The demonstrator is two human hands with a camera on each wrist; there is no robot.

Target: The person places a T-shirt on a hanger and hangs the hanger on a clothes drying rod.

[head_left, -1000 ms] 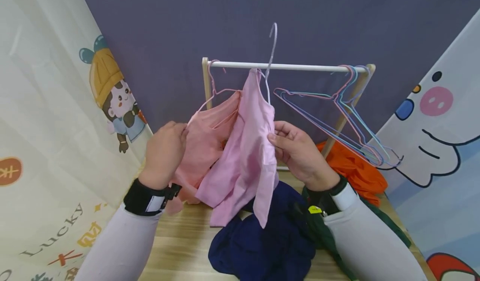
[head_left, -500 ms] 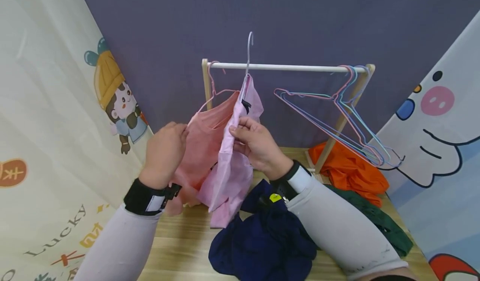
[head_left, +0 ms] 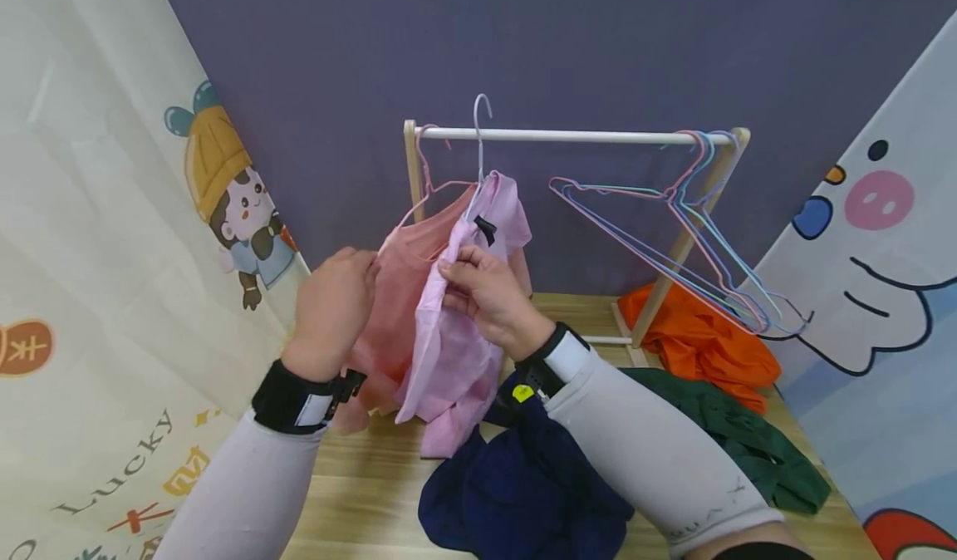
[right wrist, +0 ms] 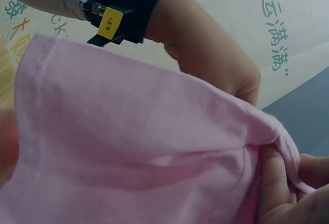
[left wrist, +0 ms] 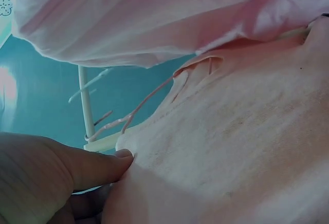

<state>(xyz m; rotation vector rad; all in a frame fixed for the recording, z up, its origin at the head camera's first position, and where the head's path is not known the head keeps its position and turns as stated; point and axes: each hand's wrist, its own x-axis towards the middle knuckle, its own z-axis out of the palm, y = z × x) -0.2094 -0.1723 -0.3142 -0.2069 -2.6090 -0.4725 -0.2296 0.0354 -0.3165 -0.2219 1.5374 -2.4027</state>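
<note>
Before the left end of a small clothes rack, a pale pink garment (head_left: pixel 463 369) hangs on a whitish hanger (head_left: pixel 479 128), above the tabletop (head_left: pixel 359 493). From where I stand, the hook crosses in front of the white rail (head_left: pixel 591 136), its curved tip higher than the bar. The right hand (head_left: pixel 489 298) pinches the garment's edge between thumb and fingers; the wrist's own view shows the cloth gathered in that grip. Just above those fingers sits a small black patch (head_left: pixel 486 229) on the pink cloth.

Close on the left, partly behind the pink one, is a peach garment (head_left: pixel 392 294) on a pink hanger (head_left: pixel 424 169) hooked over the rail. The left hand (head_left: pixel 332 315) grips it at the shoulder, thumb pressed to the fabric. Black straps (head_left: pixel 287 398) circle both wrists, over white sleeves (head_left: pixel 242 485).

Farther along, several pink and blue hangers (head_left: pixel 670 198) bunch at the rail's right end, above a slanting wooden leg (head_left: pixel 661 282). Below lie a crumpled navy garment (head_left: pixel 523 493), a dark green one (head_left: pixel 728 427) and, around the leg's foot, some bright orange cloth (head_left: pixel 699 344). A grey-blue backdrop (head_left: pixel 314 36) stands behind, between a cream curtain (head_left: pixel 82 194) and a cartoon-printed panel (head_left: pixel 882 294).
</note>
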